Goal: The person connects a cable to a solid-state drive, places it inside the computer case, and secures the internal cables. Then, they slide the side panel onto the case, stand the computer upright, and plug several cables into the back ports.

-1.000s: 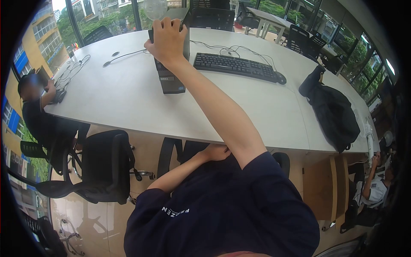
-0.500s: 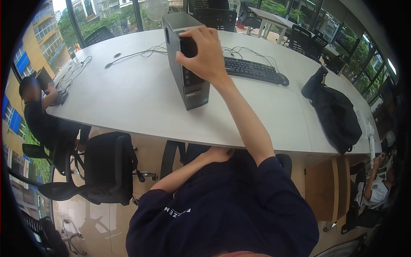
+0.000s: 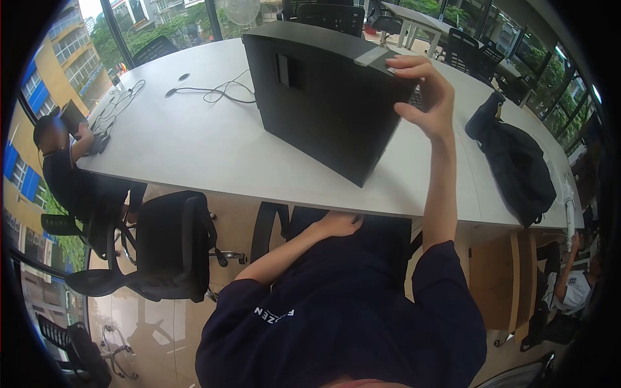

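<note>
A black desktop computer tower [image 3: 323,103] stands on the white table in front of me, its broad side panel with a recessed latch turned toward me. My right hand [image 3: 425,94] grips the top of its front end at the right, fingers over the upper edge and thumb on the side panel. The front face with its maker's badge is now out of sight. My left hand [image 3: 339,224] rests on my lap just below the table edge, fingers loosely laid out with nothing seen in them.
The white table [image 3: 200,149] carries loose cables [image 3: 223,94] left of the tower and a black backpack [image 3: 514,165] at the right. A keyboard is mostly hidden behind the tower. An office chair [image 3: 171,246] stands at left; another person [image 3: 61,161] sits beyond it.
My right hand has swung the tower's front end to the right, so its side panel now faces me. The keyboard has become mostly covered. My left hand stays on my lap.
</note>
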